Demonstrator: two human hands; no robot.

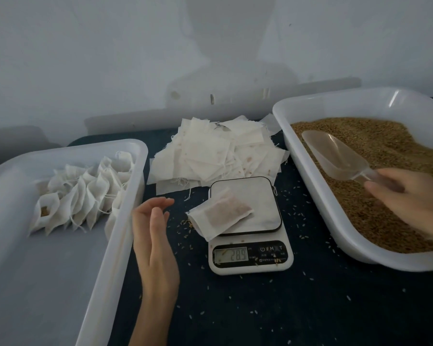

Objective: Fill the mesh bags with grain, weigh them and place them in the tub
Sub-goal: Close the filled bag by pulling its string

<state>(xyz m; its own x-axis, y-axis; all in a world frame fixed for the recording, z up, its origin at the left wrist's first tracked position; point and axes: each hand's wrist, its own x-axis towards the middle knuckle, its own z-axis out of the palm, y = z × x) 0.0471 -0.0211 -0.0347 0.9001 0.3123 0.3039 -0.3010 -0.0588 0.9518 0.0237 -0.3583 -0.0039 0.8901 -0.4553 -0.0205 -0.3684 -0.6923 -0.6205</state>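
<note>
Head view: our right hand was cut off at the frame edge, gripping the scoop over the grain tub. Left hand hung open, empty, left of the scale. A filled bag lay on the scale, which read 28.9. More filled bags sat in the tub further left.

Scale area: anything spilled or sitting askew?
Yes. Loose grains lie scattered on the dark table around the scale. The filled bag lies crooked, overhanging the platform's left edge. The left hand hovers open beside it.
</note>
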